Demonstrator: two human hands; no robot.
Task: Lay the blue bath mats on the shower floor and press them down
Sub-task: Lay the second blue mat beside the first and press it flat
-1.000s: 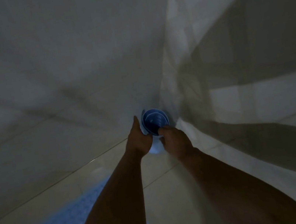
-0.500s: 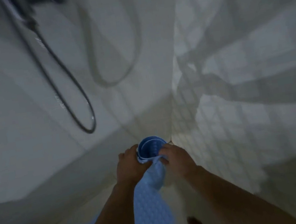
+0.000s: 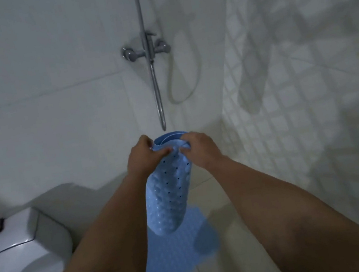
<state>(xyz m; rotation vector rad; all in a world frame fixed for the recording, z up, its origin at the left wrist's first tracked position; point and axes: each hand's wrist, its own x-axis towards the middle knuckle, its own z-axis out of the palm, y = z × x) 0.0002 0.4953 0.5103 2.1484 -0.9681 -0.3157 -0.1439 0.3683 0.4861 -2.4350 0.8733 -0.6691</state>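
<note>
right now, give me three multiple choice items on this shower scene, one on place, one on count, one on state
1. Where is the flat mat?
A. on the floor under the rolled mat
B. on the toilet
C. hung on the wall

2. How many blue mats show?
A. one
B. two
C. four

3. How is the rolled mat held?
A. by no hand
B. by the left hand alone
C. by both hands at its top

Key: 1 A, it lies on the tiles. 2 B, one flat, one rolled. 3 C, the left hand and right hand pinch its top edge.
</note>
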